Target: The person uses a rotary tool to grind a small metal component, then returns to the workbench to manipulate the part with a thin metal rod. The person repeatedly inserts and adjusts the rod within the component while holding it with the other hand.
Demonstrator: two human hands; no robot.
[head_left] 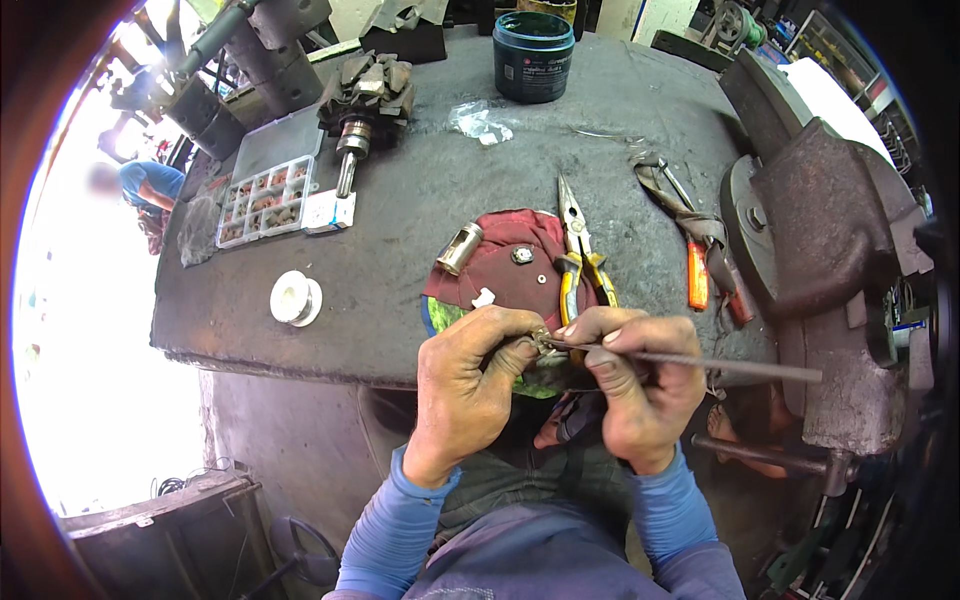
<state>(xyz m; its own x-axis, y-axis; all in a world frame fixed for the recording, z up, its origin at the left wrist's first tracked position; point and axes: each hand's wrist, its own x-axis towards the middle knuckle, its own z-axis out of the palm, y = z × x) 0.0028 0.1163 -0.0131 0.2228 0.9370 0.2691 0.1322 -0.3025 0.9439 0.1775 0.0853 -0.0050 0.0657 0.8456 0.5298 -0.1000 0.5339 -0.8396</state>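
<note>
Pinched in my left hand [467,385] is a small metal part [544,340], partly hidden by the fingertips. My right hand [648,390] grips a long, thin dark file [750,367] crosswise, its tip at that part. Behind both hands a folded dark red and green cloth [500,285] lies on the bench, bearing a metal cylinder [460,249], a small nut-like piece [523,255], a tiny washer [541,279] and a white bit [483,297]. Yellow-handled long-nose pliers [575,235] rest on the cloth's right side.
The bench [370,240] holds a white spool [296,298], parts box [265,205], rotor [365,105], plastic bag [480,123], dark tub [533,60] and orange-handled tools [697,275]. A heavy vise [820,220] bounds the right. A person in blue [150,185] sits at far left.
</note>
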